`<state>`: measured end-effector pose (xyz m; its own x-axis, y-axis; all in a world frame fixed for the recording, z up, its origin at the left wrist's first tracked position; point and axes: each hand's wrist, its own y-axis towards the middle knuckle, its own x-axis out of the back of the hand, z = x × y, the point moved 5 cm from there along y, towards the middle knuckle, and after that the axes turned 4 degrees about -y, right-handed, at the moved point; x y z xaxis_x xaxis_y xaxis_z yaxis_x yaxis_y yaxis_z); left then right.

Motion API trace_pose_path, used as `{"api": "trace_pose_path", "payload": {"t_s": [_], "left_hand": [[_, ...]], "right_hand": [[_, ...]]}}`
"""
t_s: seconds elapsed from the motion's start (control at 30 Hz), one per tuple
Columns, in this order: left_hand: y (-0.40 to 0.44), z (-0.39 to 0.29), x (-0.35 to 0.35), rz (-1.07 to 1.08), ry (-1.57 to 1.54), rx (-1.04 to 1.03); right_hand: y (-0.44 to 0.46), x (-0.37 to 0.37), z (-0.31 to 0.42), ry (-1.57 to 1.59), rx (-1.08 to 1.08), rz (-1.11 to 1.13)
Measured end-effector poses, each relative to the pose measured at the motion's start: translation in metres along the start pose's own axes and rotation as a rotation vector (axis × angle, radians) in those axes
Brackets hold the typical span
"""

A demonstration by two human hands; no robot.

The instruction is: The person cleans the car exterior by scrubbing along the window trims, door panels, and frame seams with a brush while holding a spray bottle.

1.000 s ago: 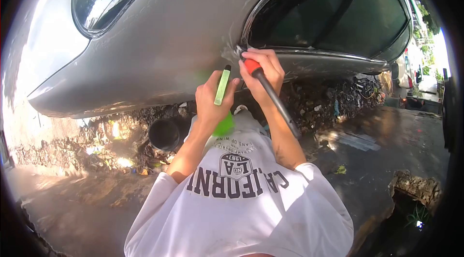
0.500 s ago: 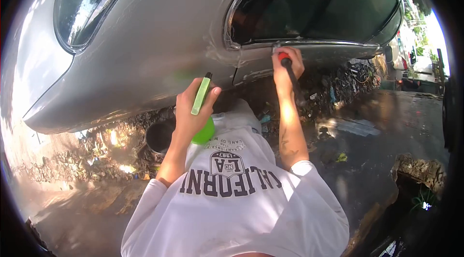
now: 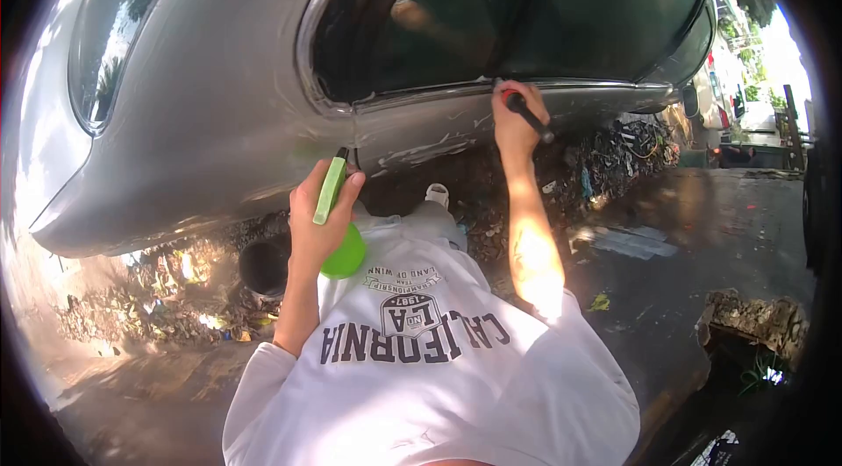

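Note:
My left hand [image 3: 309, 225] is wrapped round a green spray bottle [image 3: 345, 256], its light-green trigger head pointing towards the car. In my right hand [image 3: 516, 128] is a brush [image 3: 531, 119] with a black handle and a red part near the grip. Its bristle end meets the trim strip [image 3: 421, 91] under the dark side window [image 3: 596, 14] of a silver-grey car [image 3: 228, 106]; the bristles are mostly hidden by my fingers. White foamy streaks [image 3: 425, 149] run along the door panel below the trim.
A dark round bucket [image 3: 263, 267] stands on the ground left of my legs. Leaves and litter [image 3: 167, 291] lie along the car's underside, with tangled debris [image 3: 636, 146] further right. A broken-edged hole [image 3: 745, 361] opens in the pavement at lower right. Other vehicles [image 3: 721, 89] stand beyond.
My view and body have shifted right along the car, so the window fills more of it. The brush has moved along the trim away from the window's rear corner. Both hands keep their holds.

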<state>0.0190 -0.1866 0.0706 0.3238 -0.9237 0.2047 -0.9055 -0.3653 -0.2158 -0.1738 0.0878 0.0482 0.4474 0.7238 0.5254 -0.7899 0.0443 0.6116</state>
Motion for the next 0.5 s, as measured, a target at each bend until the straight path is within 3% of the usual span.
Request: {"api": "trace_pose_path", "payload": {"t_s": [0.07, 0.1, 0.17, 0.27, 0.37, 0.4, 0.5], "left_hand": [[0.001, -0.008, -0.034, 0.008, -0.03, -0.008], [0.002, -0.01, -0.05, 0.018, -0.05, -0.008], [0.005, -0.01, -0.073, -0.04, -0.036, -0.026], [0.003, -0.014, -0.102, -0.14, -0.117, 0.046], [-0.002, -0.014, -0.129, -0.161, -0.067, 0.047], [-0.001, -0.01, -0.14, -0.185, -0.039, 0.055], [0.008, -0.013, -0.176, -0.156, -0.107, -0.017]], "right_hand": [[-0.013, -0.024, 0.033, 0.3, -0.126, 0.105], [-0.022, -0.036, 0.054, 0.261, 0.031, 0.129], [-0.033, -0.058, 0.082, 0.419, 0.05, 0.304], [-0.004, -0.036, 0.024, 0.428, 0.054, 0.293], [0.031, 0.017, -0.09, 0.212, 0.04, 0.071], [0.042, 0.036, -0.127, 0.045, -0.127, 0.129], [0.057, 0.072, -0.209, 0.111, -0.202, 0.027]]}}
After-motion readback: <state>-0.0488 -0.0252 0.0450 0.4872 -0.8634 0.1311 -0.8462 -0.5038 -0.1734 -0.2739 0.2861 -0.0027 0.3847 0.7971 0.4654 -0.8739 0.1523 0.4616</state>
